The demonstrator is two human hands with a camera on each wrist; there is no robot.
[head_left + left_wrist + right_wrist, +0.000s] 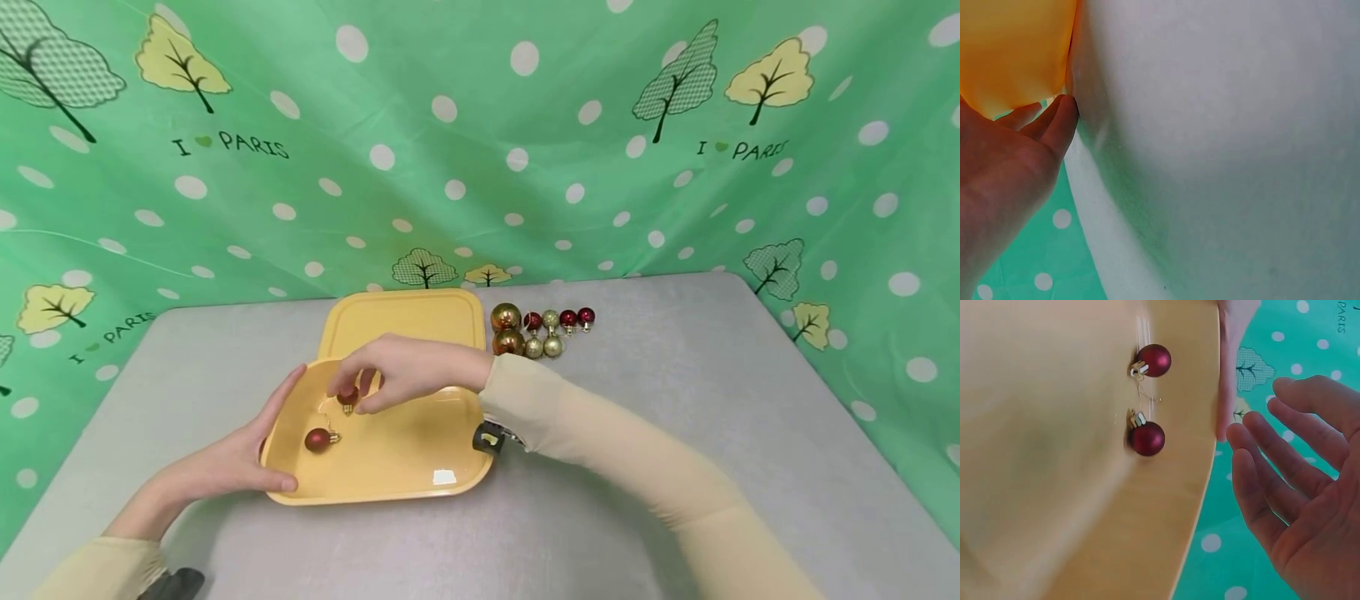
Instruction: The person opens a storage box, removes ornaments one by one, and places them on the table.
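A yellow tray point(397, 458) with raised sides stands on the grey table. My left hand point(232, 458) grips its left end, thumb at the front corner and fingers along the side; the left wrist view shows the fingers point(1060, 125) against its outer wall. Two dark red Christmas baubles with gold caps lie inside the tray: a front bauble point(318, 440) and a back bauble point(347, 397). Above the back one hovers my right hand point(401, 371), fingers loosely bent. The right wrist view shows this hand point(1310, 481) holding nothing, apart from both baubles.
A flat yellow lid or second tray point(405, 321) lies behind the tray. To its right stand two large gold baubles point(507, 317) and several small red and gold baubles point(552, 346). A green dotted cloth point(480, 167) hangs at the table's back edge.
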